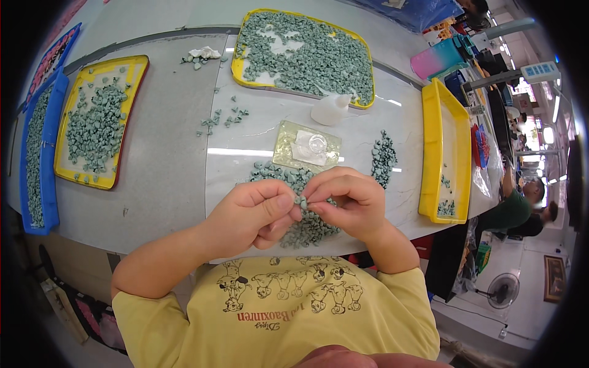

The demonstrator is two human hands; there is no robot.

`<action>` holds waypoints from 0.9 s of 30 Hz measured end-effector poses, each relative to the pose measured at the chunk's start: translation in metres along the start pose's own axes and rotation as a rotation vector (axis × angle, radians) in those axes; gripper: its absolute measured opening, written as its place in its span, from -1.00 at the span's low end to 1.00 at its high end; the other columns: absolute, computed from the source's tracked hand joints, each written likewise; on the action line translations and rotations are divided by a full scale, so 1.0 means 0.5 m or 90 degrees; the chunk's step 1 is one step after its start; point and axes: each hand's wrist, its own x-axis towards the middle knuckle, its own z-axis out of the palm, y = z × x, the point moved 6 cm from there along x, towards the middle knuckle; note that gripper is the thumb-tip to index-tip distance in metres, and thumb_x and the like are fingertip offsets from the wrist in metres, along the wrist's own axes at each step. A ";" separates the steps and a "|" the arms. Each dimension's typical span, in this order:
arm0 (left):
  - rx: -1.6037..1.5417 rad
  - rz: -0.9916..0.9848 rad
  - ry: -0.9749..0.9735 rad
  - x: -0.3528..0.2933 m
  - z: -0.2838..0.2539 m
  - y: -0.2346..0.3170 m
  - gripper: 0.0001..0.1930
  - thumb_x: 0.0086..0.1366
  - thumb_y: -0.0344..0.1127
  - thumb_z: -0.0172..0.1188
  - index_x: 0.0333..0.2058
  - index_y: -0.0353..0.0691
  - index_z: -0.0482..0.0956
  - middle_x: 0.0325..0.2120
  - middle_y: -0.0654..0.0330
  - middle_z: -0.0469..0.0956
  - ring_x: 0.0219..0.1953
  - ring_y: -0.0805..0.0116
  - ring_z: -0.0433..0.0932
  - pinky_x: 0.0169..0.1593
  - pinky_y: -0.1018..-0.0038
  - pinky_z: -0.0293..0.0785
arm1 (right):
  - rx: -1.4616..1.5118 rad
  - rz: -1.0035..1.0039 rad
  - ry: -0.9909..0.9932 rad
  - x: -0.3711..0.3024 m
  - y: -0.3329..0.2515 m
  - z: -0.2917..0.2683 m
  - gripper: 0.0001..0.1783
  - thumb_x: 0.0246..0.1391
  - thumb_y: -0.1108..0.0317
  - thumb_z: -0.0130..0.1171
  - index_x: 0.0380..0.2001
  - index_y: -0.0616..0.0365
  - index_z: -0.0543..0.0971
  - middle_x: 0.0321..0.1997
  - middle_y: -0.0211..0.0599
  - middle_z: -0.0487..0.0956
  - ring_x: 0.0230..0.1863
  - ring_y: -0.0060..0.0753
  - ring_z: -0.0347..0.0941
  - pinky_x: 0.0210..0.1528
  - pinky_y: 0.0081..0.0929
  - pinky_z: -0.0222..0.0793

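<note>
Between my two hands is a small grey-green piece [300, 201], pinched by the fingertips of both. My left hand [261, 208] grips it with thumb and forefinger, the other fingers curled in. From the other side my right hand [346, 199] closes thumb and forefinger on it. Below and behind them lies a heap of like grey-green pieces [307, 233]. Just beyond stands a pale greenish block [285, 146] with white paper and a round clear dish [316, 143] on it. A white squeeze bottle [330, 110] stands behind that.
A yellow-rimmed tray [235, 70] full of such pieces lies at the far side. To the left are another yellow-rimmed tray [110, 181] and a blue bin [49, 224]. A yellow bin [432, 153] holding a few pieces and a smaller pile [383, 159] sit right. Other people are farther right.
</note>
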 end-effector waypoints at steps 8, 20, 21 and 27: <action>-0.122 -0.040 -0.008 0.000 0.002 -0.001 -0.76 0.35 -0.18 -0.09 -0.38 -0.22 0.39 -0.64 0.35 0.19 -0.69 0.59 0.04 -0.68 0.65 -0.11 | -0.141 -0.157 -0.009 0.009 -0.018 0.008 -0.74 -0.22 0.65 0.25 -0.34 0.27 0.57 -0.33 -0.18 0.54 -0.35 -0.33 0.51 -0.36 -0.53 0.42; -0.135 -0.109 -0.080 -0.006 0.015 -0.017 -0.69 0.37 -0.15 -0.13 -0.53 -0.16 0.23 -0.66 0.37 0.14 -0.68 0.60 0.02 -0.66 0.64 -0.11 | -0.118 -0.283 -0.047 0.009 -0.031 0.022 -0.75 -0.20 0.55 0.28 -0.34 0.28 0.54 -0.37 -0.23 0.49 -0.41 -0.29 0.43 -0.38 -0.42 0.38; -0.140 -0.108 -0.063 -0.005 0.015 -0.015 -0.70 0.37 -0.16 -0.13 -0.54 -0.16 0.23 -0.66 0.37 0.14 -0.68 0.60 0.02 -0.66 0.64 -0.10 | -0.128 -0.279 -0.038 0.007 -0.029 0.022 -0.74 -0.21 0.56 0.27 -0.34 0.28 0.54 -0.37 -0.23 0.49 -0.41 -0.29 0.43 -0.37 -0.42 0.38; -0.120 -0.061 0.022 -0.005 0.001 -0.015 -0.75 0.36 -0.18 -0.10 -0.44 -0.19 0.32 -0.64 0.37 0.18 -0.68 0.60 0.04 -0.65 0.65 -0.09 | -0.187 -0.256 0.000 0.009 -0.040 0.021 -0.73 -0.26 0.64 0.25 -0.36 0.28 0.54 -0.39 -0.24 0.49 -0.43 -0.31 0.44 -0.41 -0.45 0.38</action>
